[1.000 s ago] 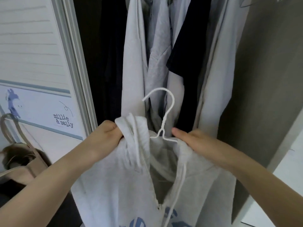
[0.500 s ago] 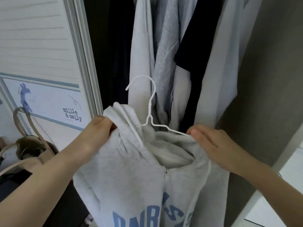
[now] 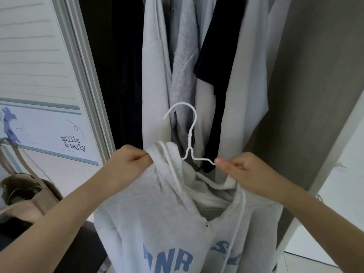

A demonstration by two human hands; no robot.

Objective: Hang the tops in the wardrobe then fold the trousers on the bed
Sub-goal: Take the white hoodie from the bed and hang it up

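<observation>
Wardrobe door (image 3: 49,134) lettered "millie & sally"; both hands, left (image 3: 128,164) and right (image 3: 246,170), gripping grey hoodie (image 3: 157,223) on white hanger (image 3: 190,134).

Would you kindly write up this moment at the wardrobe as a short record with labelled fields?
garment in hand: grey hoodie with blue lettering, held up in front of the wardrobe
hanger: white wire hanger, hook free, not on a rail
left hand: left hand grips the hoodie's shoulder fabric
right hand: right hand pinches the hoodie and the hanger's arm
wardrobe: hanging clothes, light and dark, behind the hanger
beside wardrobe: brown bag at lower left
</observation>
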